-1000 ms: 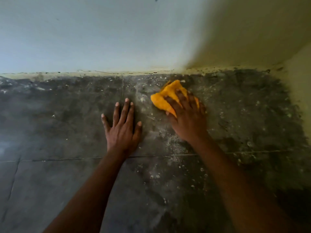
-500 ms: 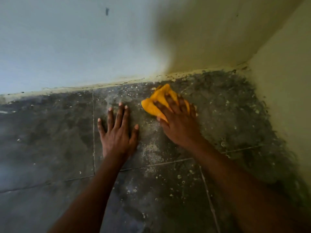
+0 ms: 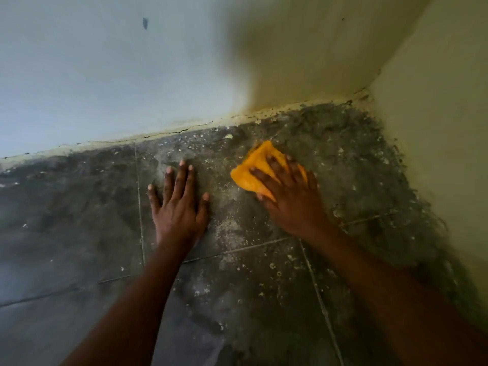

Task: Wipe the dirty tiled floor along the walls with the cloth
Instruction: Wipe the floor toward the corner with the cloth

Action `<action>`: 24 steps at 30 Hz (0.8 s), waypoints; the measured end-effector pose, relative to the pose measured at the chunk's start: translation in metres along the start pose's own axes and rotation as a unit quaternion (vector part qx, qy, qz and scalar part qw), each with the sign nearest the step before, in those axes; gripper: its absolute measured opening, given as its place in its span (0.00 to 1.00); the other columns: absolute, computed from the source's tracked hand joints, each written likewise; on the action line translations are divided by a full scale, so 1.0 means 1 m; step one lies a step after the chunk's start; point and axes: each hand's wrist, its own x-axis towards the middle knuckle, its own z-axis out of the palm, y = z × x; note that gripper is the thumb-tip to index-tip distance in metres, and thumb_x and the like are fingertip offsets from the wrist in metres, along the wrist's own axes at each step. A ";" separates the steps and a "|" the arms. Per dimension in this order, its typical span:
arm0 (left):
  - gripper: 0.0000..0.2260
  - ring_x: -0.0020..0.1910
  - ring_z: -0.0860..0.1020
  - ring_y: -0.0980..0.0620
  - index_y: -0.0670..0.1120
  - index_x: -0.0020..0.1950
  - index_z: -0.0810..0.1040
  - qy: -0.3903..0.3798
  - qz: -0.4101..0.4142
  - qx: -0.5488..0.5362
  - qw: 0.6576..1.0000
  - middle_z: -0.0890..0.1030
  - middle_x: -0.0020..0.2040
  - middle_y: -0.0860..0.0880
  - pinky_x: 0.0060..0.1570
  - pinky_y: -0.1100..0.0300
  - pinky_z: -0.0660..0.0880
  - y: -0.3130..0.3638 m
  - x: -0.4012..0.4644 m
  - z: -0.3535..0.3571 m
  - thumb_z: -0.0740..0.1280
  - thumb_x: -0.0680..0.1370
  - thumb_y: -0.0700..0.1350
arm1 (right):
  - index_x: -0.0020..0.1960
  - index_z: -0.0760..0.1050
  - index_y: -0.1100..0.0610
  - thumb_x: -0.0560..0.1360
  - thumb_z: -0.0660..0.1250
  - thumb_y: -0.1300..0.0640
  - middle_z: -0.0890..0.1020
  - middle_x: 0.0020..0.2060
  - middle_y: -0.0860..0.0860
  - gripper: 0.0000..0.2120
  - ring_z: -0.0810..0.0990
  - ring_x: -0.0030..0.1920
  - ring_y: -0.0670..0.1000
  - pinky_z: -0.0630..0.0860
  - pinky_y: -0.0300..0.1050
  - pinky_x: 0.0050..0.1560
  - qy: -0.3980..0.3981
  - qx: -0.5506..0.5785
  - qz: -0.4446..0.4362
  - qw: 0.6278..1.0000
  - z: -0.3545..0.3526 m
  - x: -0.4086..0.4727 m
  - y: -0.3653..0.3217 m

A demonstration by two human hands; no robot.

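My right hand [image 3: 291, 199] lies flat on the orange cloth [image 3: 254, 169], fingers spread over it and pressing it to the dark tiled floor [image 3: 79, 220]; I am not pinching it, only bearing down with palm and fingers. The cloth is bunched, with a peak sticking out past my fingertips toward the back wall [image 3: 105, 75], and it sits near the corner where that wall meets the side wall [image 3: 443, 128] on my right, close to the back wall's foot but not touching it.

My left hand [image 3: 179, 204] is planted bare on the floor just beside the cloth, palm down, fingers open and pointing at the back wall, holding nothing. It rests right next to a grout line [image 3: 139, 202] running from the wall toward me.

Pale crumbs and dust [image 3: 232, 228] are scattered between my hands and toward me over the tiles. Rough dark grime [image 3: 390, 180] runs along the side wall into the corner. A cracked, flaking strip [image 3: 184, 129] edges the foot of the back wall, and a small dark mark [image 3: 145, 23] sits high on it.
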 end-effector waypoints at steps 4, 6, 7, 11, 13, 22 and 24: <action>0.35 0.85 0.38 0.48 0.52 0.86 0.46 -0.024 0.026 -0.036 0.999 0.41 0.86 0.52 0.81 0.35 0.37 0.029 -0.003 -0.001 0.40 0.82 0.66 | 0.82 0.49 0.36 0.80 0.49 0.34 0.51 0.85 0.51 0.32 0.54 0.82 0.66 0.55 0.73 0.76 0.024 -0.002 0.181 0.983 -0.020 -0.008 0.079; 0.33 0.85 0.37 0.46 0.54 0.86 0.48 -0.033 0.048 -0.063 0.996 0.42 0.86 0.52 0.80 0.35 0.34 0.058 0.000 0.007 0.44 0.82 0.63 | 0.82 0.50 0.36 0.82 0.53 0.35 0.49 0.85 0.50 0.31 0.50 0.82 0.65 0.50 0.74 0.77 0.048 0.052 0.283 0.956 -0.020 0.031 0.092; 0.32 0.85 0.36 0.44 0.54 0.86 0.50 -0.028 0.032 -0.077 0.996 0.42 0.86 0.53 0.80 0.35 0.32 0.071 0.002 0.011 0.46 0.82 0.61 | 0.83 0.50 0.37 0.83 0.54 0.36 0.49 0.85 0.50 0.30 0.49 0.83 0.66 0.48 0.74 0.77 0.051 0.067 0.301 0.950 -0.017 0.046 0.084; 0.31 0.85 0.36 0.41 0.57 0.86 0.49 -0.004 -0.011 -0.046 0.999 0.43 0.87 0.54 0.79 0.33 0.32 0.094 -0.001 0.027 0.48 0.83 0.60 | 0.83 0.49 0.36 0.82 0.52 0.35 0.51 0.85 0.50 0.30 0.52 0.82 0.66 0.52 0.73 0.77 0.034 0.012 0.161 0.986 0.005 -0.001 0.042; 0.31 0.85 0.36 0.41 0.56 0.86 0.48 0.000 -0.008 -0.042 0.999 0.43 0.87 0.53 0.80 0.33 0.35 0.094 -0.002 0.025 0.48 0.83 0.60 | 0.82 0.49 0.34 0.81 0.51 0.35 0.51 0.85 0.46 0.30 0.53 0.83 0.62 0.56 0.71 0.76 0.014 -0.005 0.090 0.996 0.003 -0.060 0.038; 0.33 0.86 0.40 0.46 0.51 0.87 0.50 0.012 0.016 -0.051 0.998 0.44 0.87 0.49 0.83 0.39 0.39 0.099 0.003 0.030 0.49 0.84 0.62 | 0.83 0.53 0.39 0.82 0.56 0.37 0.51 0.85 0.53 0.31 0.49 0.82 0.67 0.48 0.75 0.77 0.066 0.056 0.328 0.941 -0.006 0.009 0.079; 0.34 0.86 0.42 0.47 0.51 0.87 0.51 0.013 0.017 -0.050 0.999 0.45 0.87 0.49 0.83 0.38 0.41 0.099 0.002 0.030 0.50 0.83 0.63 | 0.83 0.52 0.37 0.82 0.54 0.36 0.49 0.85 0.51 0.31 0.48 0.83 0.66 0.48 0.74 0.77 0.060 0.045 0.233 0.970 0.000 -0.006 0.052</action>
